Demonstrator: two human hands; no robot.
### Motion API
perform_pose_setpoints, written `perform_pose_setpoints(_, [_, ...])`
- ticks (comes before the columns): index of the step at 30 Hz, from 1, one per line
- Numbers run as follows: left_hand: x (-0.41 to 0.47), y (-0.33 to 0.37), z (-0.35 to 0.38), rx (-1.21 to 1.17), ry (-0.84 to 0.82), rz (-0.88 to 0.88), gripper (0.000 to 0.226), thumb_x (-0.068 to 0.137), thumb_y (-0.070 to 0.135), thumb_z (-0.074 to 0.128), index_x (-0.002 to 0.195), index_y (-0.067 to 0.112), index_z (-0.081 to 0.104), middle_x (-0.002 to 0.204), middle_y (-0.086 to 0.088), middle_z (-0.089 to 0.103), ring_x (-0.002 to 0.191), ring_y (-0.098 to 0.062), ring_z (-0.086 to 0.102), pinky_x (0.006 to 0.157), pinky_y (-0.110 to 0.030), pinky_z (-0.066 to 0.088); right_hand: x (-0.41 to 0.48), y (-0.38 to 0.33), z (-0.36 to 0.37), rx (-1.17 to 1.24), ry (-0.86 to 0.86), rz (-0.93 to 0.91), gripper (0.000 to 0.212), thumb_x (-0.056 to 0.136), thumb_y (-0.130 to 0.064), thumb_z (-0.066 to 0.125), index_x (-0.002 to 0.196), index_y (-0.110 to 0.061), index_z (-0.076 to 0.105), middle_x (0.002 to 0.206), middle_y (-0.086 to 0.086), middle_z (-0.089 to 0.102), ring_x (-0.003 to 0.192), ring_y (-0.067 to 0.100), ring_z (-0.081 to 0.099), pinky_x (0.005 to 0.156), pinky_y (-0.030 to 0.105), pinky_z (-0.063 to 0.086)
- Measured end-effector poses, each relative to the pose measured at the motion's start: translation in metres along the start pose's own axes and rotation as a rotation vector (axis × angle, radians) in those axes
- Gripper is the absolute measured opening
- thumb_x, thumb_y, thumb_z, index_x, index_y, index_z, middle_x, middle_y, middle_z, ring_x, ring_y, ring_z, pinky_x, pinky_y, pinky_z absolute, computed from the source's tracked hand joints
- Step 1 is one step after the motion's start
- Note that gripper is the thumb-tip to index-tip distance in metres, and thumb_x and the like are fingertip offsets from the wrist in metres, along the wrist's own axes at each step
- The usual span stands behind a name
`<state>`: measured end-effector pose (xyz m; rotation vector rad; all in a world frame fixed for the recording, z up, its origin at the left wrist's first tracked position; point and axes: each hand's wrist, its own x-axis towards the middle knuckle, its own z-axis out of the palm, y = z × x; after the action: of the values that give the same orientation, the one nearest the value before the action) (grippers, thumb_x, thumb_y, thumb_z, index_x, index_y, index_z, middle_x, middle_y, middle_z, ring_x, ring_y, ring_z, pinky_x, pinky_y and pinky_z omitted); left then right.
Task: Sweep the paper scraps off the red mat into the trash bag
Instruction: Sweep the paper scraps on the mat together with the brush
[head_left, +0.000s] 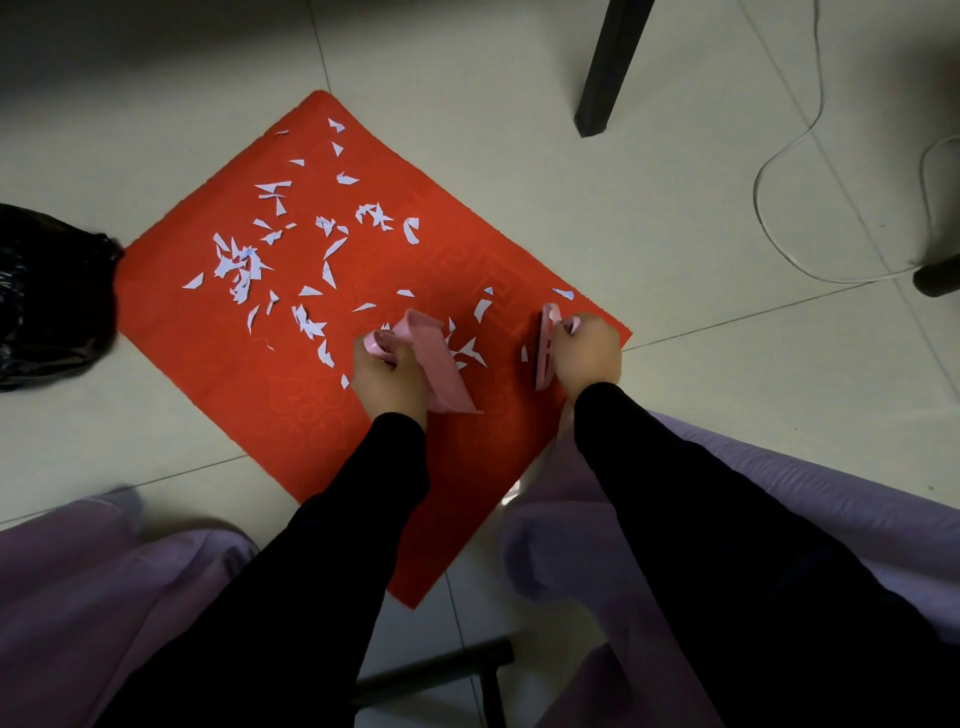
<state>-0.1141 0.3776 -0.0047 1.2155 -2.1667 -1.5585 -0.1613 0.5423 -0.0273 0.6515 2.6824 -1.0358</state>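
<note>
Seen from the head camera, the left hand (387, 376) curls its fingers round a small pink plastic dustpan (439, 364) on the red rectangular mat (270, 405), while the right hand (589, 353) grips a pink hand brush (545, 348) opposite, seemingly to herd the scattered white paper scraps (244, 262) into it for the black plastic trash bag (47, 301) at the mat's left corner.

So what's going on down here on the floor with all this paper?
A person is cleaning up white paper scraps scattered over a red mat on the tiled floor. Their left hand grips a small pink dustpan and their right hand grips a pink brush, both near the mat's right side. A black trash bag sits beside the mat's left corner.
</note>
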Motion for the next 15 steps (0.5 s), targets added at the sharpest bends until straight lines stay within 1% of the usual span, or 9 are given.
perform_pose_setpoints(2, [-0.001, 0.001, 0.003, -0.012, -0.003, 0.004, 0.018, 0.099, 0.02, 0.038, 0.091, 0.01, 0.051, 0.06, 0.006, 0.044, 0.049, -0.003, 0.04, 0.04, -0.004, 0.034, 0.003, 0.007, 0.003, -0.026, 0.006, 0.038, 0.044, 0.098, -0.037, 0.039, 0.062, -0.011, 0.042, 0.072, 0.008, 0.051, 0.067, 0.027, 0.045, 0.063, 0.029, 0.031])
perform_pose_setpoints(4, [-0.001, 0.002, 0.003, -0.013, -0.002, 0.01, 0.017, 0.099, 0.02, 0.038, 0.09, 0.011, 0.05, 0.06, 0.006, 0.044, 0.046, -0.001, 0.045, 0.041, -0.004, 0.035, 0.003, 0.01, 0.009, -0.051, -0.028, 0.063, 0.045, 0.098, -0.037, 0.038, 0.06, -0.013, 0.038, 0.068, 0.006, 0.048, 0.07, 0.027, 0.046, 0.064, 0.03, 0.033])
perform_pose_setpoints(6, [0.0, 0.002, 0.003, -0.008, -0.004, 0.021, 0.017, 0.098, 0.018, 0.039, 0.087, 0.01, 0.049, 0.06, 0.006, 0.043, 0.042, 0.007, 0.046, 0.041, -0.004, 0.035, 0.001, 0.007, 0.015, -0.054, -0.082, 0.066, 0.047, 0.098, -0.035, 0.039, 0.056, -0.014, 0.038, 0.059, 0.001, 0.043, 0.066, 0.026, 0.048, 0.064, 0.03, 0.035])
perform_pose_setpoints(8, [0.001, 0.001, 0.002, -0.001, -0.011, 0.022, 0.018, 0.098, 0.018, 0.039, 0.086, 0.009, 0.048, 0.06, 0.006, 0.043, 0.041, 0.01, 0.045, 0.041, -0.004, 0.034, -0.001, 0.003, 0.02, -0.051, -0.135, 0.038, 0.048, 0.098, -0.035, 0.04, 0.057, -0.009, 0.045, 0.055, 0.001, 0.044, 0.058, 0.023, 0.048, 0.059, 0.027, 0.036])
perform_pose_setpoints(9, [0.002, 0.0, 0.002, 0.005, -0.014, 0.023, 0.018, 0.099, 0.017, 0.039, 0.086, 0.009, 0.047, 0.06, 0.007, 0.043, 0.042, 0.008, 0.046, 0.041, -0.004, 0.034, -0.002, 0.001, 0.022, -0.051, -0.157, 0.018, 0.047, 0.097, -0.034, 0.041, 0.058, -0.008, 0.047, 0.054, 0.001, 0.043, 0.053, 0.02, 0.045, 0.054, 0.025, 0.034])
perform_pose_setpoints(11, [0.002, -0.001, 0.001, 0.014, -0.02, 0.022, 0.018, 0.099, 0.018, 0.039, 0.086, 0.009, 0.047, 0.061, 0.007, 0.043, 0.048, 0.0, 0.044, 0.041, -0.003, 0.034, -0.004, 0.0, 0.021, -0.041, -0.185, -0.026, 0.044, 0.096, -0.027, 0.044, 0.056, -0.008, 0.045, 0.053, 0.003, 0.042, 0.047, 0.016, 0.037, 0.046, 0.026, 0.025])
perform_pose_setpoints(14, [0.001, -0.002, 0.001, 0.01, -0.013, 0.015, 0.017, 0.099, 0.019, 0.038, 0.088, 0.01, 0.047, 0.062, 0.007, 0.044, 0.053, -0.003, 0.04, 0.041, -0.003, 0.034, -0.005, -0.001, 0.013, 0.041, -0.165, -0.018, 0.04, 0.093, -0.019, 0.045, 0.055, -0.008, 0.044, 0.056, 0.005, 0.044, 0.05, 0.017, 0.037, 0.045, 0.025, 0.025])
perform_pose_setpoints(15, [0.001, -0.002, 0.002, 0.01, -0.011, 0.016, 0.017, 0.099, 0.019, 0.038, 0.088, 0.01, 0.047, 0.062, 0.007, 0.044, 0.053, -0.003, 0.04, 0.041, -0.003, 0.034, -0.004, -0.002, 0.009, 0.046, -0.141, -0.006, 0.041, 0.093, -0.019, 0.044, 0.053, -0.009, 0.04, 0.055, 0.004, 0.041, 0.048, 0.016, 0.035, 0.046, 0.025, 0.024])
